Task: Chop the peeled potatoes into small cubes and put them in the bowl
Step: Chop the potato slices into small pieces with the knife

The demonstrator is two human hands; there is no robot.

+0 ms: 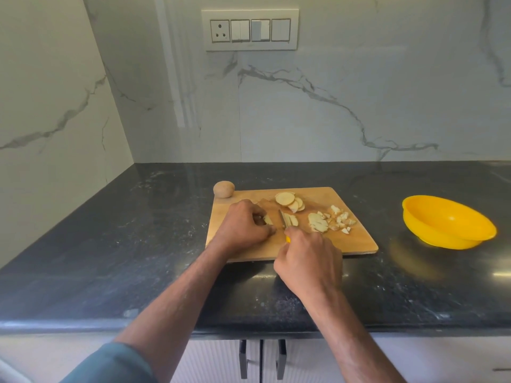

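Wooden cutting board (354, 244) lies on the dark tabletop (138, 258). Left hand (246, 225) sits on the board's left part, fingers curled down over a potato piece (267, 219), pinning it; most of the piece is hidden under the fingers. Right hand (309, 261) is at the board's near edge, fist wrapped round the yellow handle of a knife (282, 218); only a sliver of handle shows. The blade points away from the person and stands just right of the left hand's fingertips, between the held piece and a few cut strips (292, 220) lying beside it. Behind the blade, a fanned row of round slices (286, 199). Right of that, a small heap of cubes and chunks (336, 221), near the right hand but apart from it. A whole peeled potato (223, 188) rests at the board's far-left corner, behind the left hand. Yellow bowl (448, 225) stands on the tabletop well right of the board, nothing visible inside. Marble wall with switch panel (250, 29) behind.
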